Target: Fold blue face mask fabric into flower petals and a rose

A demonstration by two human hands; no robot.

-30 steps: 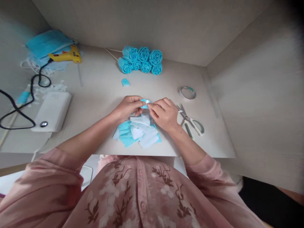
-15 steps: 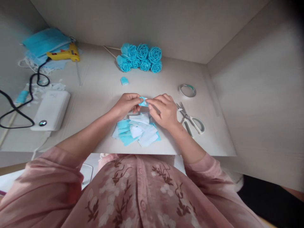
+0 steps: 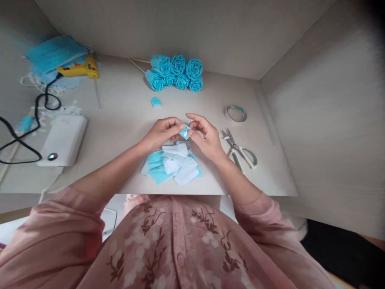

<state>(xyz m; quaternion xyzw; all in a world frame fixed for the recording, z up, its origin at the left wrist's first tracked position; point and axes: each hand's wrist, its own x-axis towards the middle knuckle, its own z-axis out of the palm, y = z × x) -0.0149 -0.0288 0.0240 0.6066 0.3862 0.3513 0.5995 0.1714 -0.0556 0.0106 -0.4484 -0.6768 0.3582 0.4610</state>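
Observation:
A small blue piece of mask fabric [image 3: 185, 131] with a white strip on it is held between my two hands above the table. My left hand [image 3: 165, 130] pinches its left side between thumb and fingers. On the other side, the thumb and a finger of my right hand [image 3: 207, 136] grip the right edge, with the index finger lifted off. Below my hands lies a loose pile of cut blue and white fabric pieces [image 3: 180, 168]. One separate blue petal-shaped piece [image 3: 156, 102] rests farther back.
Blue fabric roses [image 3: 179, 64] lie at the back. A tape roll [image 3: 236, 114] and scissors [image 3: 237, 148] are at right. At left are a yellow glue gun [image 3: 78, 70], masks [image 3: 54, 52], a white power bank [image 3: 64, 140] and a black cord [image 3: 36, 108].
The blue piece has turned to a slant between my hands. My right index finger has come up off it, and my right thumb now presses its edge.

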